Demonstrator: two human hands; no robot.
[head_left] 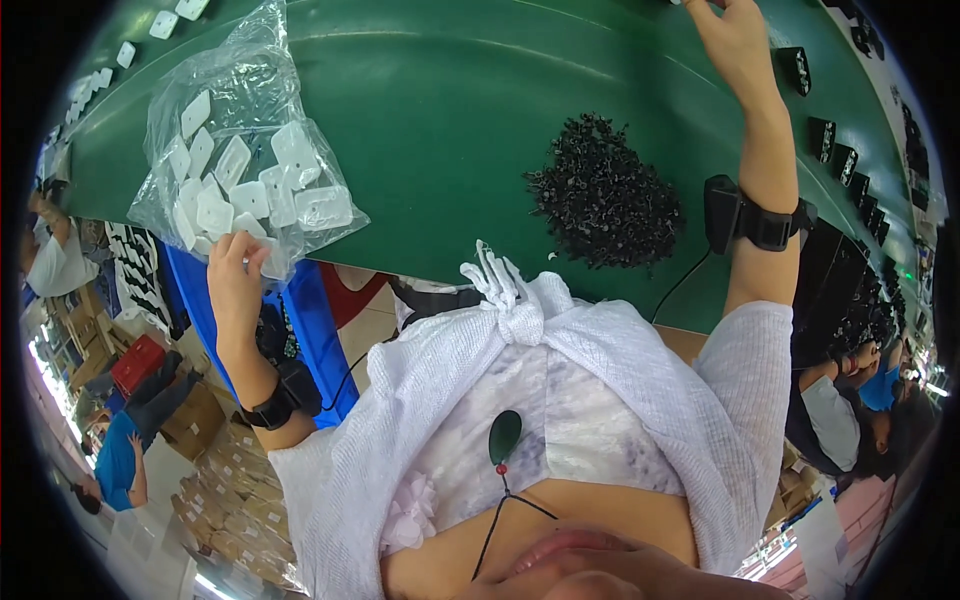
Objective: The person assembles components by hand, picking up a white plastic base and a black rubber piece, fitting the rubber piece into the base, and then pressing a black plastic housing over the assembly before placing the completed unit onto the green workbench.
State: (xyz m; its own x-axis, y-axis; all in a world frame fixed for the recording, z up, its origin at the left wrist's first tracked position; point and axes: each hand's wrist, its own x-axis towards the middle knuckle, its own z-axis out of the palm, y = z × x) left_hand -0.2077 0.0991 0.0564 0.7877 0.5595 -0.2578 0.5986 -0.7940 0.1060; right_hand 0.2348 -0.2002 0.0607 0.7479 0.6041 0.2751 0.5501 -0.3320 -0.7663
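My left hand (236, 280) is at the near edge of a clear plastic bag (268, 60), its fingers and thumb closed on a white plastic cover. More white rectangular covers (323, 207) with rounded corners lie in the bag. At the far right, my right hand (732, 40) is stretched out over the table with its fingers bent together. Its fingertips are partly cut off by the upper edge, and whatever they hold cannot be made out. Between my arms sits a pile of small black plastic parts (605, 195).
The green table (430, 130) has a raised lengthwise edge at the back. Black housings (795, 70) stand in a row at the far right, and white covers (163, 24) at the far left. A blue plastic stool (335, 385) is below my left arm. Several other people are at the sides.
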